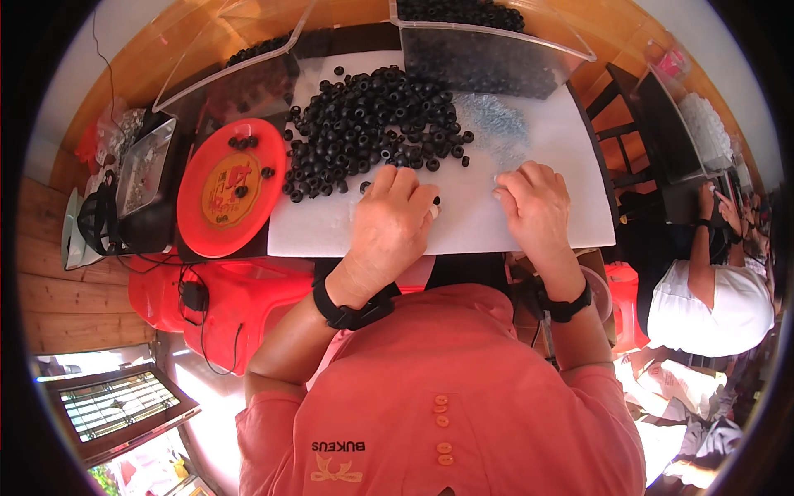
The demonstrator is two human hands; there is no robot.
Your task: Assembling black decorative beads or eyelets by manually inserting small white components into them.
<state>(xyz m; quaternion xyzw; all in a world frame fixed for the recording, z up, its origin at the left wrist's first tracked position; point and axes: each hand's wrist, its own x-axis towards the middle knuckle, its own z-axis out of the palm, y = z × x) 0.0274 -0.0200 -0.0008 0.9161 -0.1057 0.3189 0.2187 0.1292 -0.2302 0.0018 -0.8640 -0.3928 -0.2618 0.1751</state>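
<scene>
A pile of small black ring-like parts with holes through them covers the middle of a white board. My left hand is at the pile's near edge, fingers curled and closed. A small black part shows at its thumb tip; the fingers hide most of it. My right hand is to the right over the board, with thumb and fingertips pinched together. Whatever it holds, if anything, is too small to make out. Just beyond it lies a scattered heap of tiny, clear bluish pieces.
A red round plate holding a few black parts is left of the board. Clear plastic bins with more black parts stand at the back. A red stool is below left. Another person in white sits at far right.
</scene>
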